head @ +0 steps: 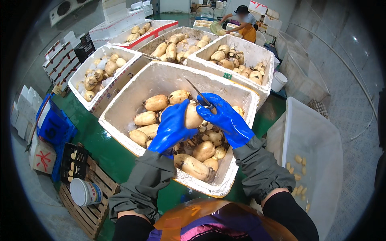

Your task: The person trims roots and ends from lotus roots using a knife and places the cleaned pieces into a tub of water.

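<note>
My left hand, in a blue rubber glove, grips a pale lotus root section above a white foam box. In my right hand, gloved the same way, is a knife, its dark blade pointing up and to the left; the fingers also touch the right side of the root. Below both hands, the box holds many lotus root pieces, among them a long one near the front corner. The knife's handle is mostly hidden by the right glove.
More foam boxes of lotus roots stand beyond. A large pale tub with small root pieces is at the right. At the left are a wooden pallet, a lidded bucket and a black crate. A co-worker bends over boxes at the back.
</note>
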The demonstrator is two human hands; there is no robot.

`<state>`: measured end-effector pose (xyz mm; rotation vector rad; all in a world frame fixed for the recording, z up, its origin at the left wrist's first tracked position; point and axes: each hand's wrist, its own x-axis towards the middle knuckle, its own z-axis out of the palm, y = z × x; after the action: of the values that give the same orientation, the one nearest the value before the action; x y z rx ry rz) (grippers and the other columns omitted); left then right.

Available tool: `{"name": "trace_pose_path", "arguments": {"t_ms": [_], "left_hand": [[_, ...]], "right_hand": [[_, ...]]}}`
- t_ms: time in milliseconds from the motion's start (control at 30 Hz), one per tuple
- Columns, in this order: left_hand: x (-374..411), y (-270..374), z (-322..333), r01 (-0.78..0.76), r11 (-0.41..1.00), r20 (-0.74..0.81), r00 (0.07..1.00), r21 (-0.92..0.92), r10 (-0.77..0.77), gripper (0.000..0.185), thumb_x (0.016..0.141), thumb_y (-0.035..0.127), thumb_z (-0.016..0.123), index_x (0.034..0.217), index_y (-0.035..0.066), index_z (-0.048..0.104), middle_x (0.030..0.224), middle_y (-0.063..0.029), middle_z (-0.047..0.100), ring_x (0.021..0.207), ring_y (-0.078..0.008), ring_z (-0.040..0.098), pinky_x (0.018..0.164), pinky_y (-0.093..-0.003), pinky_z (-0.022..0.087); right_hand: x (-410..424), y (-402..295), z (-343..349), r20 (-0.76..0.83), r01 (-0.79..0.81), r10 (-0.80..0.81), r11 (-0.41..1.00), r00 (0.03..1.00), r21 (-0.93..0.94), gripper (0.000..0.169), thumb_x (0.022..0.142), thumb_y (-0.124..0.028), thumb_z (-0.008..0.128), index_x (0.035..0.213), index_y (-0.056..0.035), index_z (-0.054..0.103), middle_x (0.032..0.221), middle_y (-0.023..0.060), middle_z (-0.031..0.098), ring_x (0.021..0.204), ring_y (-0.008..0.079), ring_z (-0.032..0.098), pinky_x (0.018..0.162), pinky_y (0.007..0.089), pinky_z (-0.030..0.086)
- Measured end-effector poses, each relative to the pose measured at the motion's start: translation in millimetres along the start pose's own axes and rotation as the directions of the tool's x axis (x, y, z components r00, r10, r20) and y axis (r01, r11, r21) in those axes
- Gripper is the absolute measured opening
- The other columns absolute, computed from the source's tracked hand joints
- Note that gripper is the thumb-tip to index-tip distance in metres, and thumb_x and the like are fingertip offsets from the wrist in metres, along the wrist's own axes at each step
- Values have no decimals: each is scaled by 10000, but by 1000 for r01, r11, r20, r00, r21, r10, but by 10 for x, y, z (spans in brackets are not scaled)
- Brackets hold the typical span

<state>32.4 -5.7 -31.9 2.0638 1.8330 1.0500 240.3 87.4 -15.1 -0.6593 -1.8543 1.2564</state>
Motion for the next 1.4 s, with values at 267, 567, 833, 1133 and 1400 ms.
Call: {"name": "trace_pose_path", "arguments": {"t_ms": [267, 567, 833, 1133, 1400], "left_hand": [[106, -183, -109, 109, 951, -36, 991, -290, -125, 1019, 674, 312, 1013, 1549, 56, 558, 1394, -241, 710, 1317, -411, 682, 1096, -478, 544], [79, -120, -142, 177, 941, 70, 984, -289, -163, 1071, 616, 326, 1033, 1540, 27, 582, 1404, -221, 717, 1314, -368, 694, 1142, -450, 528], [23, 206, -275, -56, 893, 5, 998, -446, 65, 996, 671, 219, 991, 1550, 11, 573, 1468, -238, 677, 1388, -402, 642, 1176, -466, 499], [117, -23, -136, -22, 908, -116, 993, -418, -29, 1030, 670, 183, 1006, 1569, -2, 537, 1458, -244, 672, 1394, -388, 640, 1181, -456, 505], [113, -109, -93, 28, 948, -42, 998, -316, -44, 1052, 635, 180, 994, 1571, 7, 546, 1433, -216, 684, 1369, -364, 647, 1202, -446, 470]], "right_hand": [[-91, 58, -114, 94, 335, -340, 771, 936, -542, 366, 967, -65, 785, 1327, -31, 732, 1167, 208, 768, 1083, 414, 736, 931, 458, 599], [-75, 169, -148, 217, 429, -377, 690, 900, -583, 450, 903, -64, 759, 1351, -55, 712, 1142, 202, 753, 1069, 443, 711, 926, 513, 568], [-14, 267, -352, 187, -113, 312, 736, 932, -667, 303, 1024, -232, 727, 1258, -39, 731, 997, 151, 787, 941, 321, 775, 805, 426, 595], [-92, -168, -87, 12, -185, 185, 978, 983, 97, 363, 1083, -196, 747, 1392, -12, 697, 1225, 78, 756, 1132, 160, 709, 1024, 323, 554], [-26, -4, -134, 196, 364, -307, 800, 931, -477, 490, 927, -30, 763, 1413, -55, 709, 1271, 231, 749, 1158, 444, 717, 965, 469, 591]]}}
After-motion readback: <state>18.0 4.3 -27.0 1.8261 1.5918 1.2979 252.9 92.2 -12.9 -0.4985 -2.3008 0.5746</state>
